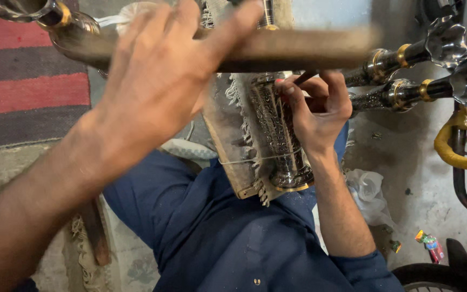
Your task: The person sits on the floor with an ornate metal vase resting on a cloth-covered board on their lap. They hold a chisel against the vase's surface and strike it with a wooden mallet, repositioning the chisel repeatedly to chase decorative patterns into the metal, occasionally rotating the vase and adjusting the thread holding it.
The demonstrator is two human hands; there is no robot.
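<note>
My left hand (158,81) is raised and blurred, gripping a long brown wooden bar (298,48) that stretches to the right above the work. Below it an engraved silver metal vase (274,130) lies lengthwise on a worn wooden board (225,140) across my blue-clad lap. My right hand (320,113) rests against the vase's right side. Its fingers pinch a thin dark punch (305,78) whose tip is hidden near the vase's upper part. A thin cord runs across the vase near its base.
A red and grey striped rug (28,81) lies at the left. Engraved metal stems with gold rings (401,92) jut in from the upper right. A yellow-wrapped handle (449,140), a crumpled plastic bag (368,189), small wrappers (431,243) and a dark tyre (439,276) occupy the right floor.
</note>
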